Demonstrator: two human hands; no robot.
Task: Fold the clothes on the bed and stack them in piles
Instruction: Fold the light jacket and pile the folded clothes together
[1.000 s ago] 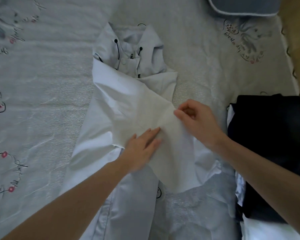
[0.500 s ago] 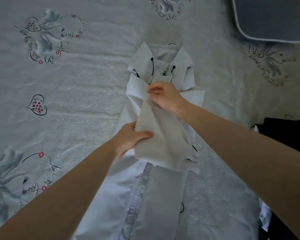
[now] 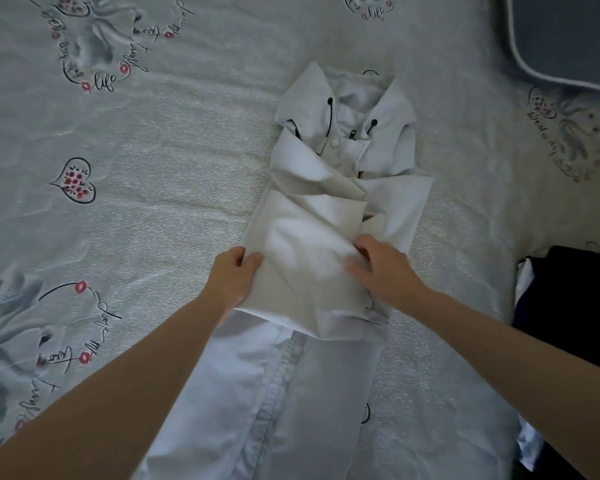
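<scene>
**What the head view hides or crops**

- White shirt [image 3: 312, 209]: hem runs off the bottom edge; the folded sleeves cover its front placket
- Left hand [image 3: 234, 277]: fingertips tucked under the sleeve fold, unseen
- Right hand [image 3: 383, 271]: fingertips buried in cloth
- Dark garment pile [image 3: 575, 306]: cut by the right edge, count of pieces unclear
- Grey pillow [image 3: 568, 36]: only a corner shows
- Bed sheet [image 3: 153, 202] lettering too small to read

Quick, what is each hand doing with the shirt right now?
Left hand: closed, gripping the left edge of the folded sleeve on the white shirt.
Right hand: fingers curled, pinching the sleeve fabric at its right side.
</scene>
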